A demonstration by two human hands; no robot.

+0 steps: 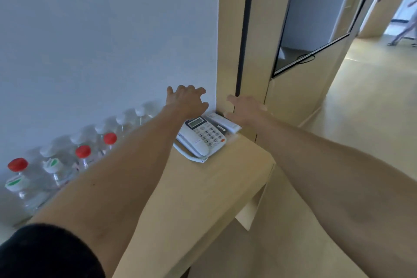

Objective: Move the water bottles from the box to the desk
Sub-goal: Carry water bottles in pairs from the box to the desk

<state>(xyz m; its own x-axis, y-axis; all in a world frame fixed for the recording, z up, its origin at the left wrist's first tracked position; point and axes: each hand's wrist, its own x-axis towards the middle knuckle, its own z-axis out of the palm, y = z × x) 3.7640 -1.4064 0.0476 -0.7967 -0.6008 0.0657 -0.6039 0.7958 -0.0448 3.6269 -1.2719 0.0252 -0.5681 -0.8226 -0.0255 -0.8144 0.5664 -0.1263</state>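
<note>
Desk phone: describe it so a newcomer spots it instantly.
Find the pale wooden desk against the white wall. At its far right end, under the outstretched left hand, sits the white desk phone. Unlike the capped water bottles lined up leftward, it has a keypad and display.

an office, judging by the white desk phone [200,137] on a pale wooden desk [203,187] against a plain wall [101,40], with a dark wall screen [313,20] and a corridor [372,79] beyond.
</note>
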